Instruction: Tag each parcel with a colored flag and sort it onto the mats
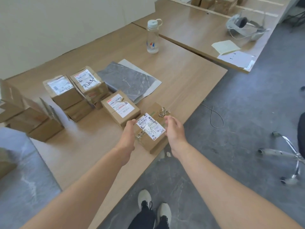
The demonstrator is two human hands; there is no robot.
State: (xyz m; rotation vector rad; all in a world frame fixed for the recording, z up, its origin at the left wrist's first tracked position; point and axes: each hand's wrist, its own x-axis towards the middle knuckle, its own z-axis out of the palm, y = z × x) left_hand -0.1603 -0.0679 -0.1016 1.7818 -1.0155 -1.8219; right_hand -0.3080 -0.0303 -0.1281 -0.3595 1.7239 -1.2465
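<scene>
The parcel (147,143) lies between the hands at the near edge of the surface (181,76). It is a small taped cardboard box, probably light and stiff, and its label (151,127) looks slick, so the bare side walls seem the best hold. The left hand (129,133) and right hand (175,129) flank it with fingers loosely straight, gripping nothing; I cannot tell whether they touch it. Beyond the left hand are more parcels (82,90) and a grey mat (128,80). No flag shows.

Brown parcel (151,128), white label up, flat at my table (181,76) edge; second parcel (120,109) just beside, stacked parcels (74,91) left, grey mat (130,80) behind.
</scene>
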